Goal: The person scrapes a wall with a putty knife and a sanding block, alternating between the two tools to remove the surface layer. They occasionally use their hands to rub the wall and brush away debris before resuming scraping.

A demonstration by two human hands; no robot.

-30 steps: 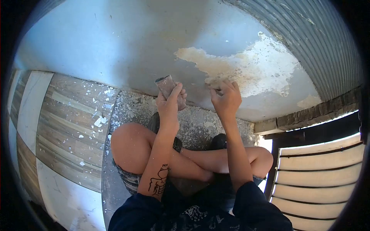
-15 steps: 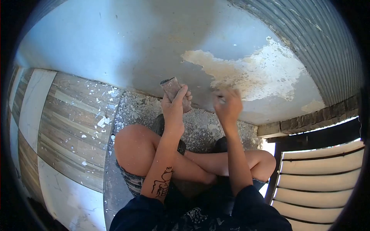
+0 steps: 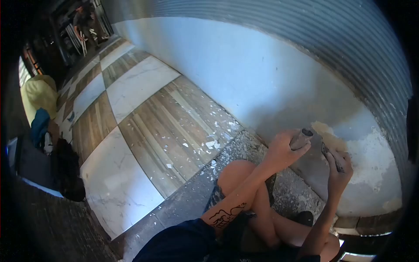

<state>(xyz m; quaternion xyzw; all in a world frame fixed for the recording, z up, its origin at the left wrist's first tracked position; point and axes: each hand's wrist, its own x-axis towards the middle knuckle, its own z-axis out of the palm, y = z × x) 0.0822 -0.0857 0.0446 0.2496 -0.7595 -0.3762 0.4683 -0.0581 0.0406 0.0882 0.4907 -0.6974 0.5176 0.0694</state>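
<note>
I sit cross-legged on the floor facing a pale blue wall (image 3: 244,74) with a patch of peeled paint (image 3: 371,153) showing bare plaster. My left hand (image 3: 281,150) grips a short brownish cylindrical tool (image 3: 301,138), its head raised close to the wall. My right hand (image 3: 338,168) holds a thin dark tool (image 3: 328,153) against the edge of the peeled patch. Both hands are close together at the right of the view.
White paint chips (image 3: 212,144) litter the checkered wood-and-marble floor (image 3: 131,113) and a rough grey strip along the wall base. Bags and dark objects (image 3: 65,168) lie at the left. A corrugated metal surface (image 3: 340,39) rises above the wall. A person stands far down the corridor (image 3: 80,22).
The view has swung left, revealing the long floor and corridor. Both hands remain at the peeled patch, holding their tools, now seen at the right.
</note>
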